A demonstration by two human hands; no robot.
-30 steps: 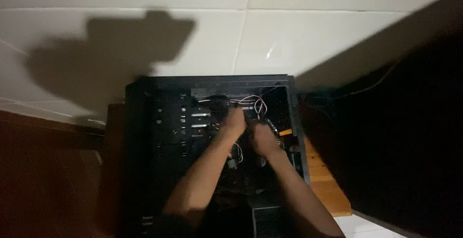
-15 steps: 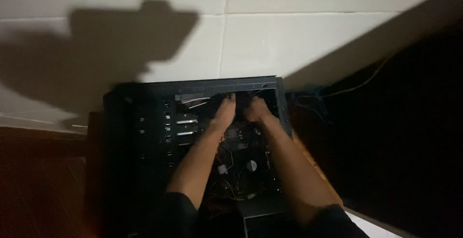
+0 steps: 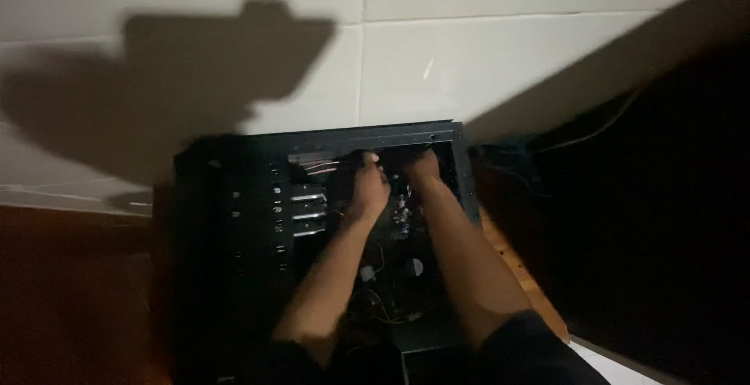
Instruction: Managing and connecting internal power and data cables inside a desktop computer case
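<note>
Head view: we see both forearms reaching into an open black computer case lying on its side by a white tiled wall; the left hand curls narrowly near thin wires; the right hand is too dark to read; in such dim light a snagged wire seems likely.

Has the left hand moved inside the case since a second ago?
Yes. The left hand has gone further in, toward the far rim of the black computer case, beside the right hand.
</note>
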